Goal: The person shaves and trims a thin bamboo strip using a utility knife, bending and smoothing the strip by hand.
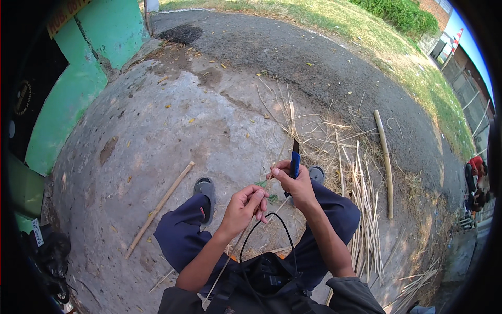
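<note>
My right hand (296, 184) is closed around a blue-handled cutter knife (295, 163), its dark blade pointing away from me. Thumb and fingertips of that hand also pinch at a thin plant stem (226, 267). Lower and to the left, my left hand (243, 210) has its fingers closed on the same stem, which slants down past my left forearm toward my lap. Small green leaves (273, 198) show between the two hands. What exactly lies under the fingertips is hidden.
Thin pale stripped sticks (366, 220) lie in a bundle right of my right knee, with straw-like shavings (319, 138) beyond. One thick stick (383, 162) lies farther right, another (159, 210) left of my left foot. A black cord (282, 222) loops above my lap.
</note>
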`<state>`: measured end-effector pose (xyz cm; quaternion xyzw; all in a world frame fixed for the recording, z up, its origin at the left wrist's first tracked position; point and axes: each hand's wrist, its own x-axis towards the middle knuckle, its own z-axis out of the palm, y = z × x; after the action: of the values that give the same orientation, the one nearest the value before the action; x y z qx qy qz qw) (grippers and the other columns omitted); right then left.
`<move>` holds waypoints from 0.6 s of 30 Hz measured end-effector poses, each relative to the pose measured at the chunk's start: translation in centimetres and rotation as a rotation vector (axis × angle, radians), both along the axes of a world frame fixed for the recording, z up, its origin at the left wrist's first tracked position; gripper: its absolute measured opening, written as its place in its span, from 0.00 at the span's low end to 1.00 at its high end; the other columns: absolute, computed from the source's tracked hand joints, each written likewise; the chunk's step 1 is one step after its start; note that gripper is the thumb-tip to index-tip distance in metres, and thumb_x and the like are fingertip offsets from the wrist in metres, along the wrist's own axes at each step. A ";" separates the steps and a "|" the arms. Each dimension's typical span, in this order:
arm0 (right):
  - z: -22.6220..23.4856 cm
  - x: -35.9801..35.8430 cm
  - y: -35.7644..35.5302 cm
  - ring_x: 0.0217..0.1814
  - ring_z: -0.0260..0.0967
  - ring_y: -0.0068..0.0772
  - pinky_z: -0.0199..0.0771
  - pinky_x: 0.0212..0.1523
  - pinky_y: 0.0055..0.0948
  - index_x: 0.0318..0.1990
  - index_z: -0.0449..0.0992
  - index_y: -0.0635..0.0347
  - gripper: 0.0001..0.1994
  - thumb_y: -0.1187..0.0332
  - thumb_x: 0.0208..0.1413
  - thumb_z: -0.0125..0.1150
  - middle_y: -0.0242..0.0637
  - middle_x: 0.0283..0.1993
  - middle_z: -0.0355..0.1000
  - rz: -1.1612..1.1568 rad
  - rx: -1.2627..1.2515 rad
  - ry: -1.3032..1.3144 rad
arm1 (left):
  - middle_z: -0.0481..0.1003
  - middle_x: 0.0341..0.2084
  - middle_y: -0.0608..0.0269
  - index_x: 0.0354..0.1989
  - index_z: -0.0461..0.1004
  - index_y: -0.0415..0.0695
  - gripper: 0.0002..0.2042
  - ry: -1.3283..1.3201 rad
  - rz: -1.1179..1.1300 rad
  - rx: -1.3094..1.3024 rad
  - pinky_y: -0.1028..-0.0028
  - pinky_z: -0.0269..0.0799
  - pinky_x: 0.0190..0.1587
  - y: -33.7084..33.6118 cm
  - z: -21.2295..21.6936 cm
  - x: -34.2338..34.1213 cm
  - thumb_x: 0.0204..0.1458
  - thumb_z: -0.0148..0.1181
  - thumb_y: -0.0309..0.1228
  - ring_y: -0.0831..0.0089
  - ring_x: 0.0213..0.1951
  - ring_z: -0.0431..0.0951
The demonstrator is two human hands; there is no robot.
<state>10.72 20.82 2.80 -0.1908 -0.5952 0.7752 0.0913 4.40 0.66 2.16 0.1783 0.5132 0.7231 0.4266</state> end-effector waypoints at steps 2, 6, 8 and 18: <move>0.0 0.1 -0.1 0.43 0.81 0.23 0.78 0.50 0.27 0.44 0.81 0.65 0.12 0.65 0.65 0.72 0.39 0.40 0.85 -0.011 -0.013 0.068 | 0.73 0.27 0.65 0.48 0.75 0.36 0.13 -0.011 -0.031 0.018 0.73 0.82 0.29 0.0 0.0 0.0 0.77 0.50 0.34 0.81 0.22 0.70; -0.2 0.2 0.2 0.45 0.82 0.25 0.79 0.54 0.29 0.44 0.81 0.65 0.11 0.66 0.64 0.73 0.39 0.40 0.85 -0.006 -0.001 0.064 | 0.71 0.26 0.67 0.47 0.74 0.38 0.13 -0.095 -0.041 0.022 0.75 0.78 0.26 0.1 0.5 0.1 0.77 0.49 0.35 0.83 0.21 0.69; -0.1 0.3 0.2 0.45 0.82 0.25 0.79 0.53 0.29 0.44 0.81 0.65 0.11 0.67 0.64 0.73 0.39 0.40 0.84 -0.011 -0.015 0.076 | 0.71 0.26 0.68 0.47 0.74 0.38 0.13 -0.143 -0.050 0.019 0.76 0.76 0.24 0.1 0.6 0.1 0.77 0.50 0.36 0.83 0.21 0.68; 0.1 0.2 0.1 0.43 0.81 0.25 0.79 0.48 0.29 0.44 0.81 0.66 0.10 0.68 0.65 0.72 0.36 0.39 0.83 -0.106 0.055 0.026 | 0.67 0.23 0.72 0.45 0.76 0.39 0.14 0.103 -0.017 -0.184 0.81 0.67 0.20 0.0 1.2 0.7 0.77 0.50 0.37 0.88 0.19 0.63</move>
<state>10.90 20.94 2.87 -0.2095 -0.6042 0.7550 0.1451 5.11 0.71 3.40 0.1797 0.5969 0.6593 0.4204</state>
